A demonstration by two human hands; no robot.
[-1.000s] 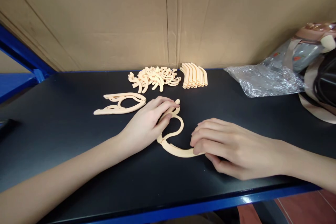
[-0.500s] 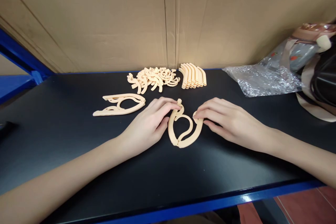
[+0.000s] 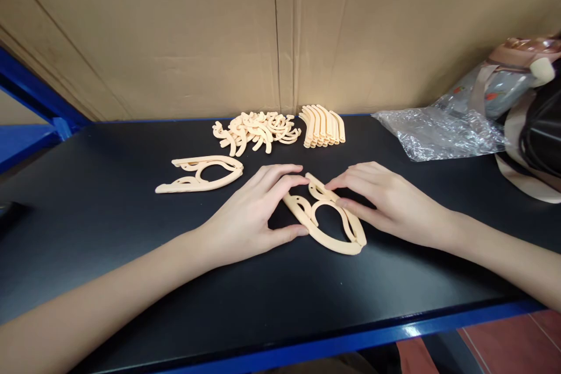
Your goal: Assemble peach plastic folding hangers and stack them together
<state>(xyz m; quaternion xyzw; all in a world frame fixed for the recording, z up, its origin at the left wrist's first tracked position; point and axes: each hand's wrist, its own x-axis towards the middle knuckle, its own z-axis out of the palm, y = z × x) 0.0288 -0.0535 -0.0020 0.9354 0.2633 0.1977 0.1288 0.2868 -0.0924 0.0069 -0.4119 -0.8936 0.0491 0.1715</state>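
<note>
A cream folding hanger (image 3: 335, 245) lies flat on the black table, its joined end toward the lower right and its two arms pointing up and left. My left hand (image 3: 252, 213) touches the hanger's left arm, thumb and fingers spread along its outer edge. On the other side, the fingers of my right hand (image 3: 379, 198) grip the hanger's right arm. A second folded hanger (image 3: 197, 187) rests to the left of my left hand, touched by nothing.
Behind the hands are a loose pile of small curved pieces (image 3: 258, 128) and a neat stack of curved arms (image 3: 322, 125). Crumpled clear plastic (image 3: 442, 131), a bottle (image 3: 504, 85) and a black bag (image 3: 543, 123) stand at the right. Cardboard (image 3: 184, 35) backs the table (image 3: 245, 310).
The hanger between my hands has turned, its joined end swinging to the right, and its arms lie closer to parallel. My left thumb and fingers have spread wider.
</note>
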